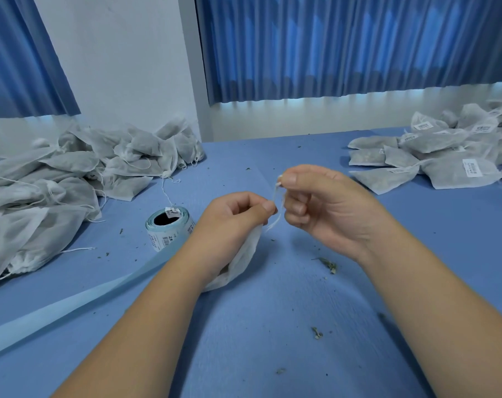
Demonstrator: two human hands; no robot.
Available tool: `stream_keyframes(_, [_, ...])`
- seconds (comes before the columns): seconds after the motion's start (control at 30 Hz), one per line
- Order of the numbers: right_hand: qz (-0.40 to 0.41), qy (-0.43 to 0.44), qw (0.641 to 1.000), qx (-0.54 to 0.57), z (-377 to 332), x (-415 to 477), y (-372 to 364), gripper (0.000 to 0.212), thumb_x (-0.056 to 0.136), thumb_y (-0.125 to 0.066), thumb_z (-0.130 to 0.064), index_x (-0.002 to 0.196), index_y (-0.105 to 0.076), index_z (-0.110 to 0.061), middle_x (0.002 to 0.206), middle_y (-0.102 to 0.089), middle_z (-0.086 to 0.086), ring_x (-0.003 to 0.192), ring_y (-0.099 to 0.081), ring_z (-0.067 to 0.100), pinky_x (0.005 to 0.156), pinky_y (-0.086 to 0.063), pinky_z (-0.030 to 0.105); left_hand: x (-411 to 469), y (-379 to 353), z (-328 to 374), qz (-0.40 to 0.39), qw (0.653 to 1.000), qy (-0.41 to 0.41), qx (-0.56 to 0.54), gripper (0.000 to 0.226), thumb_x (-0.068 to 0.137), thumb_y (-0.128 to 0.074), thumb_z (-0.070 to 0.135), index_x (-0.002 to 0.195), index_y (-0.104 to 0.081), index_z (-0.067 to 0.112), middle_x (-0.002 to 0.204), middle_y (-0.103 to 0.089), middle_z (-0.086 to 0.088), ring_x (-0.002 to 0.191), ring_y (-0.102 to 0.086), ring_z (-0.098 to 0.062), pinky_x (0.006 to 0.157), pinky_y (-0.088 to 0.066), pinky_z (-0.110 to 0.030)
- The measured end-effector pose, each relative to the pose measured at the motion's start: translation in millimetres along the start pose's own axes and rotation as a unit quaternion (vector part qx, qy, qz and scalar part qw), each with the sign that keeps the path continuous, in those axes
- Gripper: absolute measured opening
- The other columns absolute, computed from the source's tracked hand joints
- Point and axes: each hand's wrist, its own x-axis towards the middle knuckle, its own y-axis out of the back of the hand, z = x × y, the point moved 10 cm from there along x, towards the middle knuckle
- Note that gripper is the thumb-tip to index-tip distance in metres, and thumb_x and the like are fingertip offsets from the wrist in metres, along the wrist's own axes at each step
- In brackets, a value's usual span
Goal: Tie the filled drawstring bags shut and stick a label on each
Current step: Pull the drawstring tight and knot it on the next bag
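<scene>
A white drawstring bag (244,259) lies under my left hand (232,219), which grips its gathered neck and pinches the white string (277,202) between thumb and forefinger. My right hand (321,202) is just to the right and slightly higher, pinching the upper end of the same string at its fingertips. Most of the bag is hidden beneath my left wrist. A roll of printed labels (169,228) stands left of my left hand, its pale blue backing strip (71,300) trailing toward the near left.
A heap of unlabelled white bags (80,179) fills the left of the blue table (272,326). A pile of labelled bags (445,156) lies at the far right. Dried herb crumbs (328,264) are scattered around. Blue curtains hang behind.
</scene>
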Motion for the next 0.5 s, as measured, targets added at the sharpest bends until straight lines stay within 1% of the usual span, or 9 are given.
stream_keyframes(0.07, [0.004, -0.01, 0.998, 0.061, 1.8, -0.1, -0.7, 0.014, 0.073, -0.065, -0.009, 0.06, -0.065, -0.014, 0.053, -0.039, -0.005, 0.047, -0.035, 0.009, 0.044, -0.026, 0.02, 0.5, -0.7, 1.8, 0.005, 0.999, -0.011, -0.043, 0.017, 0.08, -0.068, 0.025, 0.063, -0.068, 0.024, 0.061, -0.05, 0.008, 0.054, -0.045, -0.006, 0.055, -0.036, -0.017])
stream_keyframes(0.13, [0.006, -0.034, 0.997, 0.074, 5.1, -0.7, -0.3, 0.015, 0.071, -0.067, -0.01, 0.059, -0.059, -0.015, 0.058, -0.029, -0.004, 0.047, -0.032, 0.009, 0.044, -0.025, 0.02, 2.9, 5.6, 2.6, 0.04, 0.998, -0.031, -0.023, 0.02, 0.082, -0.069, 0.024, 0.062, -0.067, 0.025, 0.061, -0.047, 0.007, 0.056, -0.04, -0.009, 0.055, -0.033, -0.018])
stream_keyframes(0.17, [0.011, -0.061, 0.996, 0.064, 9.3, -1.1, 1.0, 0.014, 0.068, -0.066, -0.013, 0.059, -0.055, -0.015, 0.059, -0.027, -0.004, 0.048, -0.03, 0.009, 0.044, -0.025, 0.02, 4.0, 9.9, 2.9, 0.064, 0.997, -0.04, 0.004, 0.019, 0.08, -0.068, 0.027, 0.061, -0.066, 0.026, 0.06, -0.046, 0.007, 0.058, -0.039, -0.01, 0.055, -0.032, -0.02])
stream_keyframes(0.23, [0.018, -0.147, 0.988, 0.035, 23.6, -5.1, 4.5, 0.011, 0.063, -0.06, -0.017, 0.059, -0.05, -0.015, 0.059, -0.022, -0.004, 0.048, -0.025, 0.01, 0.043, -0.023, 0.02, 5.0, 18.8, 3.8, 0.112, 0.99, -0.055, 0.058, 0.016, 0.075, -0.066, 0.033, 0.059, -0.065, 0.029, 0.058, -0.047, 0.01, 0.057, -0.038, -0.011, 0.054, -0.032, -0.021])
stream_keyframes(0.3, [0.016, -0.208, 0.978, 0.024, 33.7, -9.4, 5.7, 0.009, 0.063, -0.055, -0.017, 0.058, -0.049, -0.015, 0.059, -0.019, -0.005, 0.048, -0.021, 0.011, 0.045, -0.02, 0.021, 6.1, 24.2, 4.1, 0.141, 0.983, -0.072, 0.094, 0.014, 0.073, -0.064, 0.035, 0.06, -0.064, 0.03, 0.054, -0.047, 0.015, 0.051, -0.038, -0.008, 0.049, -0.033, -0.017])
stream_keyframes(0.37, [0.015, -0.215, 0.976, 0.035, 35.0, -9.8, 5.1, 0.009, 0.064, -0.055, -0.017, 0.058, -0.049, -0.014, 0.059, -0.019, -0.005, 0.048, -0.02, 0.011, 0.046, -0.018, 0.022, 8.0, 23.2, 1.4, 0.136, 0.981, -0.078, 0.115, 0.013, 0.074, -0.063, 0.036, 0.063, -0.065, 0.03, 0.053, -0.048, 0.016, 0.048, -0.039, -0.006, 0.046, -0.033, -0.015])
stream_keyframes(0.5, [0.021, -0.172, 0.982, 0.07, 28.6, -5.6, 4.8, 0.013, 0.067, -0.063, -0.022, 0.066, -0.052, -0.014, 0.059, -0.024, -0.005, 0.049, -0.026, 0.01, 0.045, -0.023, 0.02, 10.6, 15.9, -7.3, 0.103, 0.981, -0.07, 0.15, 0.013, 0.078, -0.064, 0.038, 0.066, -0.065, 0.031, 0.053, -0.049, 0.018, 0.048, -0.041, -0.004, 0.047, -0.033, -0.015])
